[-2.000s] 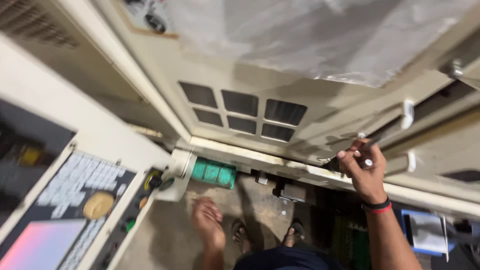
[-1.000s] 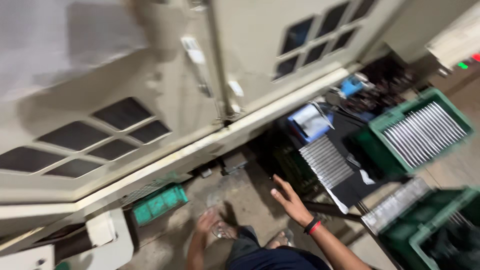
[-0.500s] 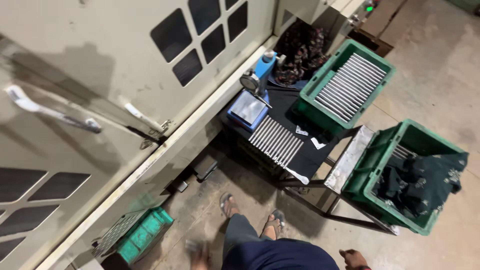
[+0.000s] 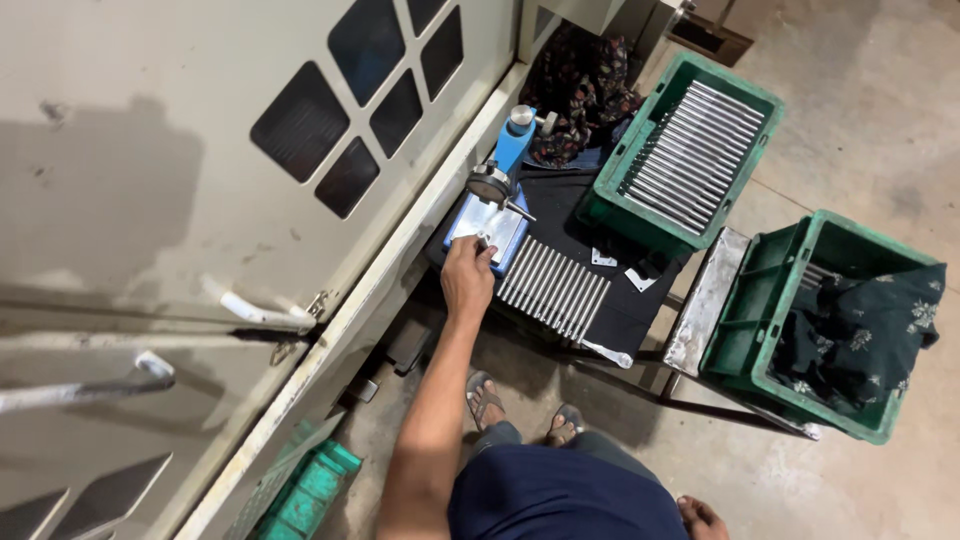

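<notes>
Beside beige machine (image 4: 200, 180), concrete floor (image 4: 860, 110)

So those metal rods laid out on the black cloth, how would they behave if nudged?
The metal rods look round and smooth, so probably apt to roll. Being solid-looking steel, likely stiff and heavy for their size. They lie side by side, so one may shove its neighbours.

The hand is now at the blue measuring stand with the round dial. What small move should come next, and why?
Probably lower the left hand a little, so the small metal piece pinched in its fingertips rests flat on the blue dial gauge stand's plate, under the round dial. The right hand hangs idle.
</notes>
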